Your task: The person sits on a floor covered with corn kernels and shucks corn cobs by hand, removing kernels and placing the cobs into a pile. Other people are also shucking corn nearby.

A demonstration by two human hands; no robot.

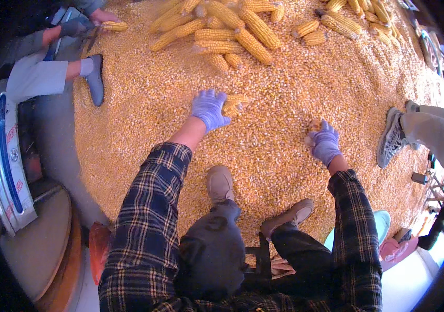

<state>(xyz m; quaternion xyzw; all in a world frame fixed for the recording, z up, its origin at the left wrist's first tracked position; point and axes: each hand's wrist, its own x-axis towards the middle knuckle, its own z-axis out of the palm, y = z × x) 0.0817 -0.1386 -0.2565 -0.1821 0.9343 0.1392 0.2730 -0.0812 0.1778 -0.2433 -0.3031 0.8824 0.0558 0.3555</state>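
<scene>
My left hand, in a purple glove, is stretched forward over the loose corn kernels. An ear of corn lies between its fingers and thumb, sticking out to the right. My right hand, gloved the same way, is lower and to the right, its fingers curled round a corncob. Only the cob's orange-brown end shows; the palm side of that hand is hidden. Beyond my hands, several yellow ears of corn are heaped on the kernels.
More ears lie at the far right. At the upper left, another person's hand holds an ear of corn. Another person's shoe rests at the right. A teal basin is beside my right arm, and a round wooden board stands at left.
</scene>
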